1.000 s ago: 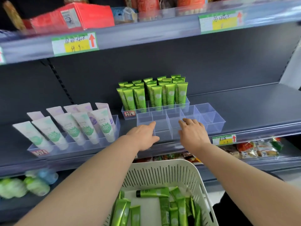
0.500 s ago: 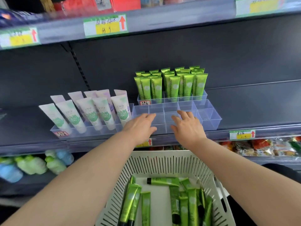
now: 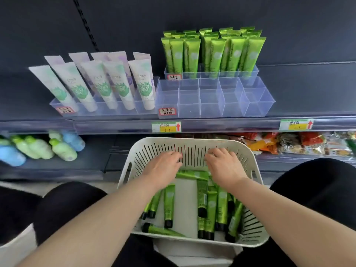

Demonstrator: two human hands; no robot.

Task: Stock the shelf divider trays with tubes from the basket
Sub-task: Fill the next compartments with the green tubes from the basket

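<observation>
A white slotted basket (image 3: 250, 162) sits on my lap and holds several loose green tubes (image 3: 169, 205). My left hand (image 3: 163, 168) and my right hand (image 3: 223, 166) hover palm down inside it, over its far end, fingers spread, holding nothing. On the shelf above stands a clear divider tray (image 3: 215, 99) with empty compartments at the shelf's front edge. Behind it a second tray holds several upright green tubes (image 3: 213, 53).
To the left a clear tray holds white and green tubes (image 3: 100, 85) that lean back. Price tags (image 3: 166, 127) line the shelf edge. The lower shelf holds green and blue bottles (image 3: 38, 147) on the left and snack packets (image 3: 300, 141) on the right.
Both hands have come back from the empty divider tray on the shelf and dropped into the basket. The view has tilted downward.
</observation>
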